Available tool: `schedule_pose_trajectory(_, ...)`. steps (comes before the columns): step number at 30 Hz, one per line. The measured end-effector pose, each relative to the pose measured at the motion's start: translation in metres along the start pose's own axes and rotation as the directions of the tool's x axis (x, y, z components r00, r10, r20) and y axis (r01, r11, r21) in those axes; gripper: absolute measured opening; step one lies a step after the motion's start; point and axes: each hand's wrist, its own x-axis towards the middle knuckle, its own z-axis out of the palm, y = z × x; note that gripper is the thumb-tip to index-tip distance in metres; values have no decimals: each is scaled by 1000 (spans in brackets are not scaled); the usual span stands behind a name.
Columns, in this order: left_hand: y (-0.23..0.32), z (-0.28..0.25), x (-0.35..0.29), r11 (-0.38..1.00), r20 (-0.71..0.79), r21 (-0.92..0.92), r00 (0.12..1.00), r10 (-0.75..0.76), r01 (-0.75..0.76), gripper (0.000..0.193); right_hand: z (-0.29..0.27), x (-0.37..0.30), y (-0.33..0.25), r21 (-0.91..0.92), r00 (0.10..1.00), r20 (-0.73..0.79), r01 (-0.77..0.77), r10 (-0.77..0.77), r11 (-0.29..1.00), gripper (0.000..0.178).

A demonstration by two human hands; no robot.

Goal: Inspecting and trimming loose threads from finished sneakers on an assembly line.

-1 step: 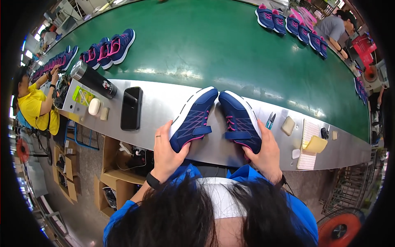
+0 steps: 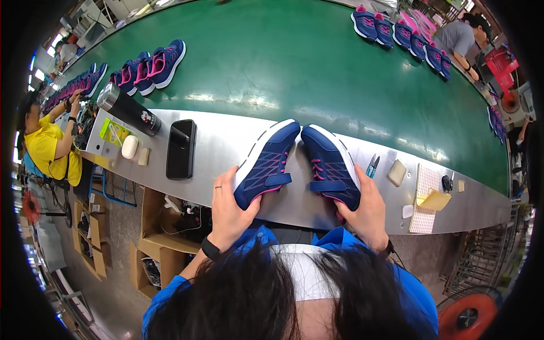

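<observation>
Two navy sneakers with pink laces, white soles and a strap over the instep rest side by side at the metal edge of the bench, their toes close together and pointing away from me. My left hand (image 2: 231, 208) is closed around the heel of the left sneaker (image 2: 264, 164), thumb at the collar and fingers along the sole. Around the heel of the right sneaker (image 2: 333, 161), my right hand (image 2: 367, 208) grips in the same way. Small blue-handled snips (image 2: 372, 165) lie just beyond my right fingers.
A phone (image 2: 181, 149), a black bottle (image 2: 129, 110) and a white case (image 2: 130, 147) are to the left. Rightward lie a tan block (image 2: 396, 173) and a perforated strip (image 2: 423, 198). More sneakers (image 2: 168, 62) stand on the green belt (image 2: 272, 62). A co-worker in yellow (image 2: 45, 141) sits left.
</observation>
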Motion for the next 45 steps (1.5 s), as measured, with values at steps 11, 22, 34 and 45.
schedule_pose_trajectory(11, 17, 5, 6, 996, 77, -24, 994, -81, 83, 69, 3, 2, -6, 19, 997, -75, 5, -4, 1000, 81)
schedule_pose_trajectory(22, 29, 22, 11, 352, 514, -681, 762, -395, 642, 52, 17, 5, 13, 836, 855, 372, -478, 361, 270, 58)
schedule_pose_trajectory(34, 45, 26, 11, 198, 483, -750, 727, -489, 631, 50, -3, 17, 61, -26, 980, -15, -199, 199, 980, 31)
schedule_pose_trajectory(45, 69, 32, -1, 912, 19, -376, 986, -168, 163, 69, 3, 24, 96, -205, 944, -124, -327, 307, 923, 21)
